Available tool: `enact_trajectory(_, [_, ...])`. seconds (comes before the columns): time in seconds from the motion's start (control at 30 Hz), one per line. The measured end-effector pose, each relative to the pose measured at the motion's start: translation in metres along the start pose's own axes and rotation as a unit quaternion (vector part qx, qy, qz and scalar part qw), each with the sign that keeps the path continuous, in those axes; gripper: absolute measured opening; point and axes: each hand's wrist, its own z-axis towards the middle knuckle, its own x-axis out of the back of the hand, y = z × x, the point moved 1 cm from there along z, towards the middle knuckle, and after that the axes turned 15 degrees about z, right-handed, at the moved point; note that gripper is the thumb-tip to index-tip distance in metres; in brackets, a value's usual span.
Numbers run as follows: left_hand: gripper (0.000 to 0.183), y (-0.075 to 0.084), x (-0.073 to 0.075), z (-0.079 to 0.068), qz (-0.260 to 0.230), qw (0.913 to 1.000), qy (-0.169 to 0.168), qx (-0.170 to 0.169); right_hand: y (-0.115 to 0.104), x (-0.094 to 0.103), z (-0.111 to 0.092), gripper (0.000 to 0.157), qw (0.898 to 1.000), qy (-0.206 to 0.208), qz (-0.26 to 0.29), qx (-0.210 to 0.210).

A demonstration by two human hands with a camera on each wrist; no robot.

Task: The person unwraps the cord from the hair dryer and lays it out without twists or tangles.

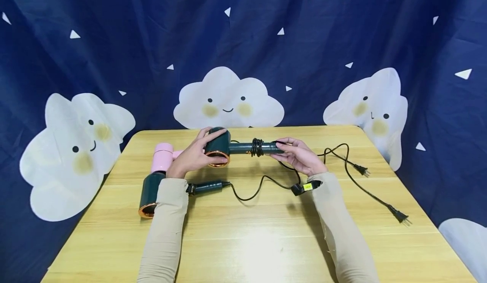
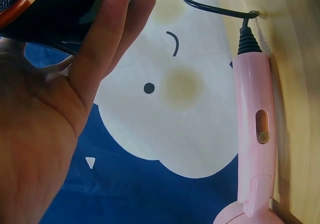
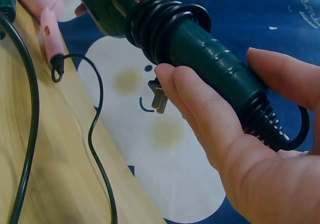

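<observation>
Raised above the table is a dark green hair dryer [image 1: 239, 148] with a copper-coloured rim, lying roughly level. My left hand [image 1: 195, 152] grips its barrel, thumb near the rim and fingers over the top. At the handle's end, my right hand [image 1: 300, 156] holds it between thumb and fingers. Black cord [image 3: 165, 29] is wound in several loops around the handle, and a plug [image 3: 159, 99] hangs beside it. Beneath my left forearm lies a second green hair dryer [image 1: 148, 190], partly hidden by the sleeve. A pink hair dryer [image 1: 163, 158] lies behind it; my left hand hides part of that one.
On the right of the wooden table [image 1: 243, 228], black cords end in two plugs, one farther back [image 1: 360, 169] and one nearer [image 1: 397, 213]. A black plug with a yellow label [image 1: 307, 187] shows by my right sleeve. A blue cloud-printed curtain [image 1: 251, 42] hangs behind.
</observation>
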Motion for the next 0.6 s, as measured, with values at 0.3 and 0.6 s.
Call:
enact_trajectory(0.3, [0.086, -0.0027, 0.0036, -0.0020, -0.023, 0.9997, 0.002, 0.003, -0.0028, 0.0020, -0.0021, 0.014, 0.998, -0.066, -0.018, -0.007])
enact_trajectory(0.6, [0.090, 0.0038, 0.0064, -0.0016, 0.056, 0.9977, 0.025, -0.031, 0.0012, -0.0008, 0.0011, 0.013, 1.000, -0.002, -0.004, 0.011])
